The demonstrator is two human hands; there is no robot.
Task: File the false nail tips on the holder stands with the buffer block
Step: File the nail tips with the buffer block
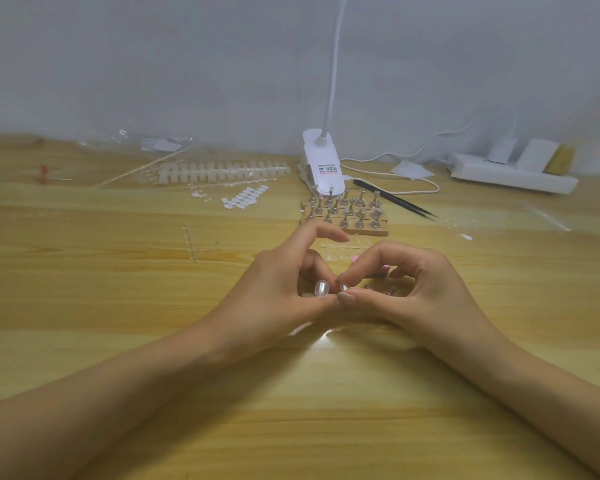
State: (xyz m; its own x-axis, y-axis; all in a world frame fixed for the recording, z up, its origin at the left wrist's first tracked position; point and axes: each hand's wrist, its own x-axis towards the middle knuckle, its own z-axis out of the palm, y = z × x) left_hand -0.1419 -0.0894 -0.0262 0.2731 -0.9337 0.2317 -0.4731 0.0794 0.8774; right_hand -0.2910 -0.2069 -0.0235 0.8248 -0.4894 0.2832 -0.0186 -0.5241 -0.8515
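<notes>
The left hand (pixel 288 282) and the right hand (pixel 416 285) meet fingertip to fingertip low over the counter (pixel 291 410), both curled. At the left thumb tip sits the large nail tip (pixel 321 289), a clear, glossy oval with a bright streak of light on it. The left thumb and a bent finger close on it from either side, while the index finger arches free above. Just beside it, the right thumb and index finger pinch the small nail tip (pixel 343 287), also clear and shiny. What either tip is mounted on is hidden by the fingers. Under the arch of the right hand, two loose holder stands (pixel 392 290) of grey metal show. Slivers of the pink buffer block (pixel 383 270) peek out behind that hand's fingers, and whether the hand touches it cannot be told. Just beyond the hands lies a clear strip of tips (pixel 343 245), then a rack of holder stands (pixel 343 213) on wooden bases. Beyond the rack stands a white clip lamp (pixel 323 164), whose label has red and dark print too small to read. Black tweezers (pixel 395 202) lie beyond the right hand. Beyond the left hand lie white oval tabs (pixel 245 197) and a long row of white tips (pixel 222 169).
</notes>
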